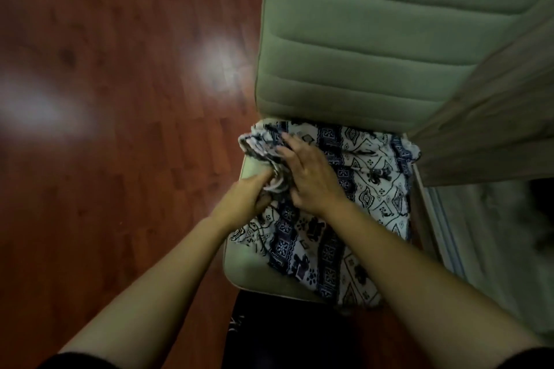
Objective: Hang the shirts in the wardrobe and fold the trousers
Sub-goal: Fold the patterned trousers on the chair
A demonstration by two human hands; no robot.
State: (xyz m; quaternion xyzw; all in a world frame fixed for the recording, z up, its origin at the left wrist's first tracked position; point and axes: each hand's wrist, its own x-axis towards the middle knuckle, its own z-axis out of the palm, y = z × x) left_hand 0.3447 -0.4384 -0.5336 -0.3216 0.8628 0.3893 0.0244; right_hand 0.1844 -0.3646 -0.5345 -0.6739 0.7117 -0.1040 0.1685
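Grip: left hand (248,198) has its fingers curled into a bunched wad of the patterned trousers (368,198), so it's properly holding cloth. The right hand (311,181) just lies on top with the fingers pretty much straight, pressing the same wad down and not grabbing anything.

Where the trousers are: spread over the chair seat (248,266), covering most of it. Only the left edge and the front left corner of the cushion are bare.

Why held like this: my guess is the left hand is gathering up one end while the right pins the rest flat so the thin fabric doesn't slide off the seat. Looks like the start of a fold, or smoothing before one. Nothing is neatly folded yet.

Long axis: roughly from the seat's back edge to its front edge, slanting toward the front right corner. The bunched end sits at the back left corner, right under the backrest (374,48). The other end droops over the front edge near the right corner. Can't tell which end is the waistband, the print hides it.

Handling: light and floppy, so probably needs both hands to keep the edges lined up.

Around it: reddish wooden floor (120,159) to the left of the chair, and a pale beige panel (494,117) just beside its right edge. Could be a wardrobe door, honestly can't say.
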